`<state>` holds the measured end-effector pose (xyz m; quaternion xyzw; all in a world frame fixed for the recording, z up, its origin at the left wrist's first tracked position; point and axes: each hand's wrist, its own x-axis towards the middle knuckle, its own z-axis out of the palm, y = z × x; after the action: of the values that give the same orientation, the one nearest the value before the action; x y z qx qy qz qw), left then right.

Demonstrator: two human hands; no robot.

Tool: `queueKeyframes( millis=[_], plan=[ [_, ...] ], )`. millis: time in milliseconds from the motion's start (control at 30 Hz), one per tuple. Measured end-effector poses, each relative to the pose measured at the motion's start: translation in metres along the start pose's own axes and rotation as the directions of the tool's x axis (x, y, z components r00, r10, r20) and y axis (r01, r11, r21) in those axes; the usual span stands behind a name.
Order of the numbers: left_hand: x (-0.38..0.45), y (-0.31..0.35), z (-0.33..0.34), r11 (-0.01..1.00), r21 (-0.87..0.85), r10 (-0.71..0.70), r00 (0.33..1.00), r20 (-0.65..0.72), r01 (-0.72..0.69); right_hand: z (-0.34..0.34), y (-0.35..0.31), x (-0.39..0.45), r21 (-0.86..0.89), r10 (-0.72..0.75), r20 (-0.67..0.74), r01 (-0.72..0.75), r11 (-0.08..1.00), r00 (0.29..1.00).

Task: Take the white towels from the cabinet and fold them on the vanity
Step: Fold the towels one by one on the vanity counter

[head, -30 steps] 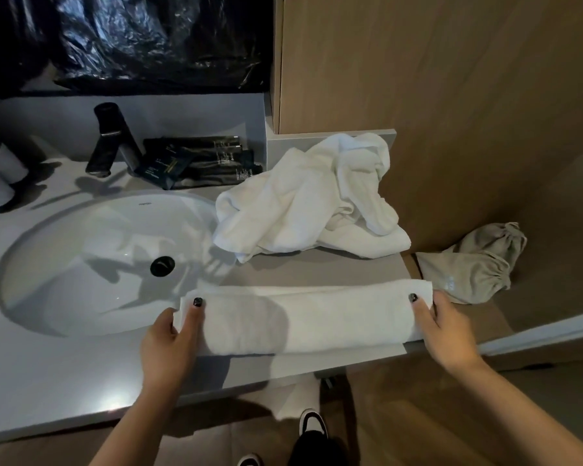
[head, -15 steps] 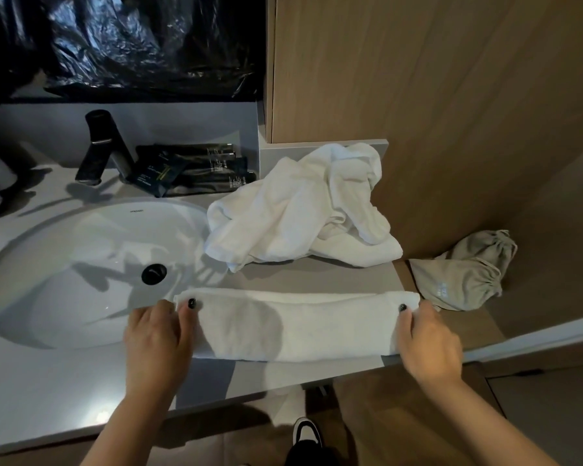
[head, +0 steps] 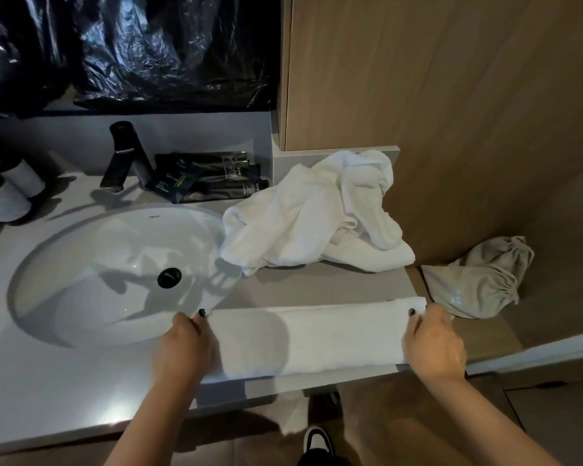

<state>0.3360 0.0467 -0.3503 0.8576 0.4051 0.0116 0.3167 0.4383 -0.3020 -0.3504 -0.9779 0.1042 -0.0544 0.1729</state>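
White terry under both our hands. Left hand [head: 184,348] sits on the left end of the folded towel [head: 303,341], fingers curled over the edge and gripping it just beside the sink [head: 81,264] rim. Right hand [head: 433,343] grips the right end the same way, one dark-nailed fingertip lying on top of the cloth. Neither hand is spread flat; both hold the ends.

The towel lies as a long narrow band along the front edge of the vanity [head: 48,391], already folded lengthwise, its right end reaching out over the wooden ledge [head: 505,331] beyond the counter. We judge it soft, limp and light: it will sag in the middle if lifted by the ends alone, and thick enough that folds hold without pressing hard. Best hold is at the short ends, pinching all layers together so they don't slide apart, then bringing one end over to the other.

Behind it, well apart, a second white towel [head: 310,210] sits crumpled in a heap against the wooden cabinet [head: 451,95], not yet folded. Beside the right hand, a grey drawstring bag [head: 478,280]. Further back: black tap [head: 125,153], dark sachets [head: 212,176].
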Motion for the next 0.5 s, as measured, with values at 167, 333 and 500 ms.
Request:
queueKeyframes(
  millis=[167, 333, 500],
  plan=[
    [-0.027, 0.002, -0.012, 0.872, 0.339, 0.387, 0.921, -0.037, -0.353, -0.007, -0.007, 0.0, -0.083, -0.075, 0.071, 0.081, 0.993, 0.995],
    [-0.029, 0.024, -0.005, 0.643, 0.501, 0.548, 0.805, 0.227, -0.579, -0.009, -0.027, 0.0, -0.03, -0.547, 0.234, 0.569, 0.822, 0.804],
    [-0.009, 0.026, -0.002, 0.574, 0.45, 0.561, 0.729, 0.392, -0.684, -0.004, -0.031, 0.008, 0.023, -0.598, 0.398, 0.644, 0.765, 0.696]
  ],
)
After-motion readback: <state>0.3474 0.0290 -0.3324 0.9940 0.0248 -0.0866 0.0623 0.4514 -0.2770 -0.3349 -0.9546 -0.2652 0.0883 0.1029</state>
